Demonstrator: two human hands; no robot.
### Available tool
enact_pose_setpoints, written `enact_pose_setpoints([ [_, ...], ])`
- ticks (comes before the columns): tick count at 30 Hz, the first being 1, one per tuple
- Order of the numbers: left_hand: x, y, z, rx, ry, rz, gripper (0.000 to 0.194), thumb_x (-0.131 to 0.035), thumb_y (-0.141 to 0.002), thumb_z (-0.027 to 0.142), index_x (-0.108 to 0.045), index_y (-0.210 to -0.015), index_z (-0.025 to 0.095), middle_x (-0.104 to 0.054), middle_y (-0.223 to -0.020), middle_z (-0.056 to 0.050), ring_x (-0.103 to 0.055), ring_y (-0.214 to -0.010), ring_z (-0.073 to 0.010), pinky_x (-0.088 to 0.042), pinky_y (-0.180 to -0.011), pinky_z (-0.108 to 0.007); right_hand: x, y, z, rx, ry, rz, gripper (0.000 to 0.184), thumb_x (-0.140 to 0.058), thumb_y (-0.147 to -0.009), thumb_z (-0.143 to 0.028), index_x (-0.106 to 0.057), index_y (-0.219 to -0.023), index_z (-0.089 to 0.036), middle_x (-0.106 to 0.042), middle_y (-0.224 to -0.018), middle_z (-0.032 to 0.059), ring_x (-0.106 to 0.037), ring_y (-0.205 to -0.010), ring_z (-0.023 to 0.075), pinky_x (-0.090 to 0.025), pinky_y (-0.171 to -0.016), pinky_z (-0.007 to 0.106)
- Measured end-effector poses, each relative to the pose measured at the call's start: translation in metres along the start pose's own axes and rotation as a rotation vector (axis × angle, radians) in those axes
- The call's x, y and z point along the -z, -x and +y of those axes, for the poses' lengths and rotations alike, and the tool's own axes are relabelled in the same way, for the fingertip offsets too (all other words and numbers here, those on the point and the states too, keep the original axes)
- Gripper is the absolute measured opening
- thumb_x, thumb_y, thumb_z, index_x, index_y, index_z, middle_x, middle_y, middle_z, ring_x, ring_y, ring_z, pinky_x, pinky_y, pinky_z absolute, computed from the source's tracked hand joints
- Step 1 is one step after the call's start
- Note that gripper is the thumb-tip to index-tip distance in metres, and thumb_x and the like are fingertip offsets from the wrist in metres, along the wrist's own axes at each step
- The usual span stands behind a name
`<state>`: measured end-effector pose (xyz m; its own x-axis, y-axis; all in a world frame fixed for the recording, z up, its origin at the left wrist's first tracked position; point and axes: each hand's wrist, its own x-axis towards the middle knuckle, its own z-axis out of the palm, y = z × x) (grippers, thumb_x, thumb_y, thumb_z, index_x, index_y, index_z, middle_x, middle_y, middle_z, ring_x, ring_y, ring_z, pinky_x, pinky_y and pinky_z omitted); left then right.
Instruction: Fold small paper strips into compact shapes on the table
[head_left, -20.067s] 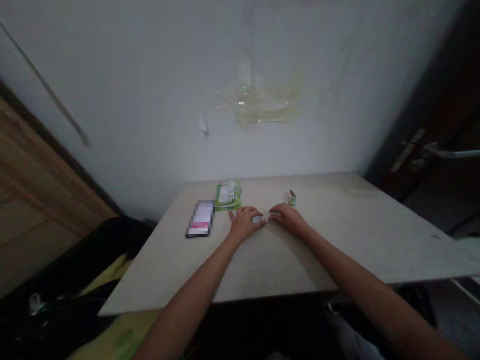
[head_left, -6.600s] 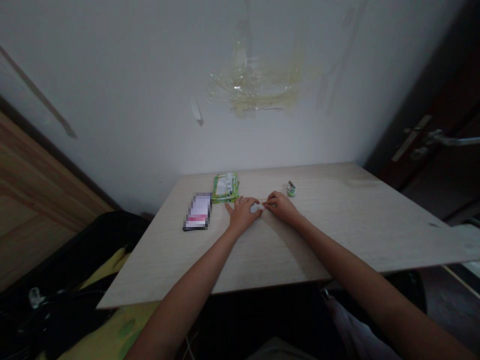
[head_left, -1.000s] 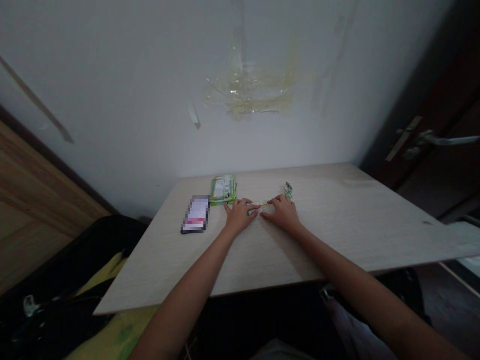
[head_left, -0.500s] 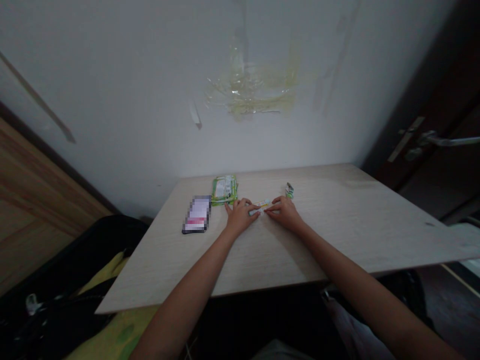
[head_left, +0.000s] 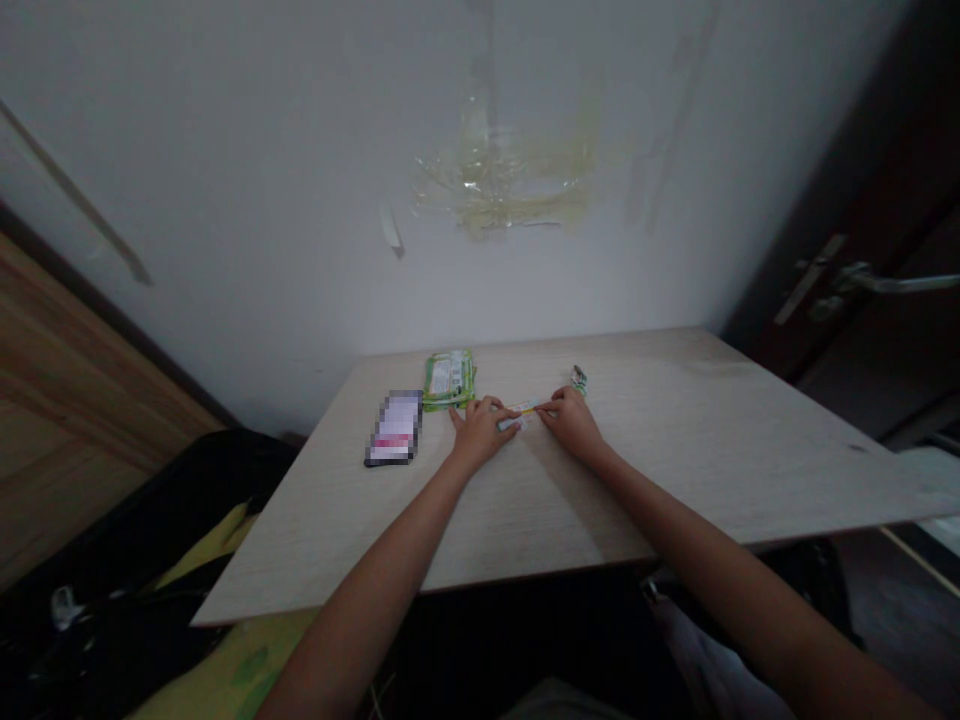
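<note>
Between my two hands, low over the table, is a small printed wrapper [head_left: 525, 408], whitish with yellow and green parts and seemingly folded narrow. My left hand [head_left: 482, 428] is closed on its left end, thumb and index finger pinching it while the other fingers curl beside them. On the right end, the fingertips of my right hand [head_left: 568, 417] pinch the wrapper too. Fingers cover much of it. Just behind my left hand lies a stack of green printed packets [head_left: 448, 378]. A crumpled green wrapper [head_left: 578, 379] is just beyond my right hand.
A phone [head_left: 395, 428] with a blurred screen lies left of my left hand. The pale wooden table [head_left: 675, 430] meets a wall [head_left: 300, 200] with peeling tape [head_left: 517, 200]. At the right is a dark door with a metal handle [head_left: 900, 283]; dark bags are at the lower left.
My right hand has shifted slightly up and along the wrapper's edge, its fingertips now higher on it. My left hand, the phone and the packets stay put.
</note>
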<state>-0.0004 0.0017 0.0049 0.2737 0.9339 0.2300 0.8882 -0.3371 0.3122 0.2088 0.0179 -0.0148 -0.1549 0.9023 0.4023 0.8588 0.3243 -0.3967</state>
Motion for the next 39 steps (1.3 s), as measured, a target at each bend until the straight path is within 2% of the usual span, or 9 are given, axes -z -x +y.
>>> enact_pose_setpoints([
  [10, -0.002, 0.0, -0.001, -0.008, -0.007, 0.013, 0.029, -0.057, -0.09, 0.054, -0.07, -0.115, 0.046, -0.057, -0.125, -0.002, -0.044, -0.121, -0.0288, -0.016, -0.11, -0.067, 0.005, 0.001, -0.01, -0.022, 0.077, -0.014, 0.029, -0.054, -0.097, -0.029, -0.077, -0.108, -0.017, -0.061, -0.102, 0.0133, -0.054, -0.101, 0.0235, -0.041, -0.095, 0.033],
  [18, -0.004, -0.001, -0.003, 0.0, -0.003, 0.008, 0.028, -0.059, -0.09, 0.053, -0.069, -0.115, 0.047, -0.057, -0.126, -0.002, -0.044, -0.121, -0.0296, -0.013, -0.109, -0.071, 0.005, 0.0, -0.009, -0.012, 0.08, -0.013, 0.028, -0.054, -0.097, -0.028, -0.078, -0.106, -0.018, -0.061, -0.101, 0.0127, -0.054, -0.098, 0.0231, -0.041, -0.092, 0.033],
  [27, -0.003, 0.0, -0.002, -0.042, -0.007, 0.001, 0.03, -0.059, -0.089, 0.055, -0.069, -0.115, 0.046, -0.058, -0.125, -0.001, -0.045, -0.12, -0.0271, -0.018, -0.11, -0.063, 0.003, 0.004, -0.008, -0.009, 0.071, 0.017, 0.029, -0.06, -0.093, -0.034, -0.077, -0.109, -0.018, -0.063, -0.104, 0.012, -0.057, -0.101, 0.0222, -0.042, -0.095, 0.032],
  [33, -0.003, 0.0, -0.005, -0.077, 0.008, -0.013, 0.03, -0.059, -0.088, 0.057, -0.07, -0.114, 0.047, -0.059, -0.123, 0.0, -0.045, -0.12, -0.0268, -0.021, -0.11, -0.06, 0.006, 0.006, -0.012, -0.049, 0.076, 0.016, 0.029, -0.06, -0.092, -0.037, -0.078, -0.101, -0.016, -0.064, -0.104, 0.0116, -0.059, -0.1, 0.0209, -0.043, -0.095, 0.03],
  [39, -0.003, 0.0, -0.005, -0.069, 0.014, -0.02, 0.032, -0.058, -0.088, 0.059, -0.07, -0.115, 0.047, -0.059, -0.125, 0.0, -0.044, -0.121, -0.0266, -0.021, -0.11, -0.057, 0.007, 0.003, -0.014, -0.082, 0.08, -0.008, 0.028, -0.064, -0.089, -0.037, -0.076, -0.103, -0.015, -0.063, -0.106, 0.0126, -0.059, -0.103, 0.0221, -0.043, -0.097, 0.031],
])
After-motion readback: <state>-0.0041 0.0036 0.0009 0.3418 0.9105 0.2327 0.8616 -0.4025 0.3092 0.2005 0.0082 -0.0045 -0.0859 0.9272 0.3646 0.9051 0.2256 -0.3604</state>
